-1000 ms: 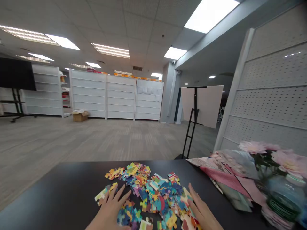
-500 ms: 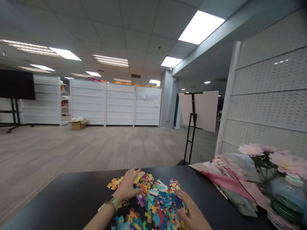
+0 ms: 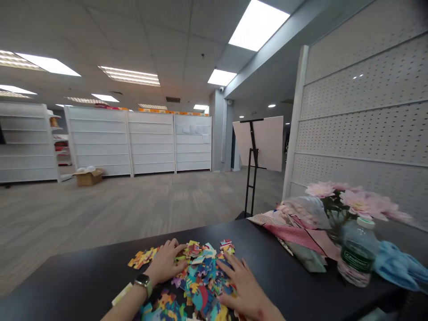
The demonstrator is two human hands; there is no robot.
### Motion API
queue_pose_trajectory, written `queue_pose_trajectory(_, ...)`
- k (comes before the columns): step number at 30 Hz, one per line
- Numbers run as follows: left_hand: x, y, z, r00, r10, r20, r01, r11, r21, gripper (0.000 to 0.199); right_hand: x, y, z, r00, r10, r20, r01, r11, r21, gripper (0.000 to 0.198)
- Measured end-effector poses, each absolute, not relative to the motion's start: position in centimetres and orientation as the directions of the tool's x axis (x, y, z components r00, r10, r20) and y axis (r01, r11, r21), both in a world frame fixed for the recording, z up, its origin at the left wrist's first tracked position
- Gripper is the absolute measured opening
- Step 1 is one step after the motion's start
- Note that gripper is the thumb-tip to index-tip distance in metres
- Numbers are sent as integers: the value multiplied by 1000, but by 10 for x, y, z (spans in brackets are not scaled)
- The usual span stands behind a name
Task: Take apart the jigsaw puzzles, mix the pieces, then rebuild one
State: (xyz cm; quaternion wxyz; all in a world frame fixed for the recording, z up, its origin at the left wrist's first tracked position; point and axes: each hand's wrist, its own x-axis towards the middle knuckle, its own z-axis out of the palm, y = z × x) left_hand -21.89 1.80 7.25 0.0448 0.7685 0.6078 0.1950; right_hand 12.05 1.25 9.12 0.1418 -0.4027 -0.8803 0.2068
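A heap of colourful jigsaw puzzle pieces (image 3: 199,278) lies on the black table (image 3: 83,272) in front of me. My left hand (image 3: 166,262), with a watch (image 3: 143,281) on its wrist, rests over the heap's left side, fingers bent and apart. Beyond it, yellow-orange pieces (image 3: 142,257) spread out to the left. My right hand (image 3: 241,285) lies against the heap's right side with its fingers spread. A few red and white pieces (image 3: 227,245) sit just past its fingertips. No piece is visibly gripped in either hand.
To the right stand a water bottle (image 3: 357,254), pink flowers (image 3: 357,200) and pink wrapping paper (image 3: 294,236), with a blue cloth (image 3: 397,265) beside them. An easel (image 3: 253,165) stands past the table, near a pegboard panel (image 3: 361,120). White shelves (image 3: 150,142) line the back.
My view has turned to the right, bringing the blue cloth into sight. My right hand has moved further over the heap, fingers more spread; my left hand stays at the left side.
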Motion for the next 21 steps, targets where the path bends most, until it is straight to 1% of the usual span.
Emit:
queue_pose_trajectory(3,-221,5,79,208,933,294,888,-306,343,47,111,8,98,-673,739,31,646,608,-462,92)
queue_pose_trajectory(6,-227,-4,86,214,918,333,856,-341,389,46,108,5,100,-687,726,28,633,616,-469,89)
queue_pose_trajectory(10,-235,-14,97,204,902,381,815,-372,444,38,106,2,101,-707,706,38,605,632,-484,84)
queue_pose_trajectory(14,-232,-23,109,177,889,422,781,-388,489,36,96,-3,104,-732,681,23,582,642,-499,85)
queue_pose_trajectory(17,-212,-30,116,158,885,438,769,-389,508,39,84,-3,99,-751,657,65,534,662,-526,83)
queue_pose_trajectory(19,-191,-36,118,172,888,427,769,-392,504,40,77,-2,88,-752,647,127,480,669,-567,82)
queue_pose_trajectory(21,-166,-42,117,217,890,402,771,-408,489,41,72,2,74,-702,680,211,428,640,-638,81)
